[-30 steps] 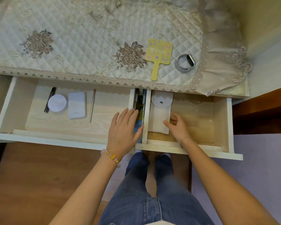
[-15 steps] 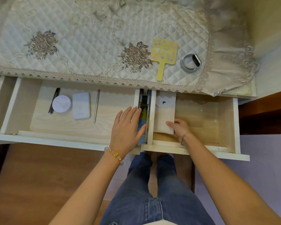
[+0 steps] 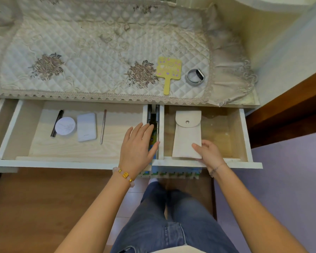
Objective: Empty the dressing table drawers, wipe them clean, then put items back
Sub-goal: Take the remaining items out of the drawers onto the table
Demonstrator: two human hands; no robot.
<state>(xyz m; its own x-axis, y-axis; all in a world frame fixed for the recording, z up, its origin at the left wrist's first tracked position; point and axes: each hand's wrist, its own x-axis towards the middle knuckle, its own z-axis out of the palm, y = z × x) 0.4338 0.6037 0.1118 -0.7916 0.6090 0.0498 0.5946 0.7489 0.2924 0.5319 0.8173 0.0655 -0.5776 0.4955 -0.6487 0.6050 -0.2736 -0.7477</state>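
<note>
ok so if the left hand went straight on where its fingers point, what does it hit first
The left hand likely meets the drawer's right side wall first, then the slide rails beyond; its height is unclear.

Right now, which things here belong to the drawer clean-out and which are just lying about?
Job: left drawer, right drawer, pouch held by the right hand, compact, white case, pen, dark pencil; probably also the hand mirror and wristband on top.
Lying about: quilted cloth, floor mat.
</note>
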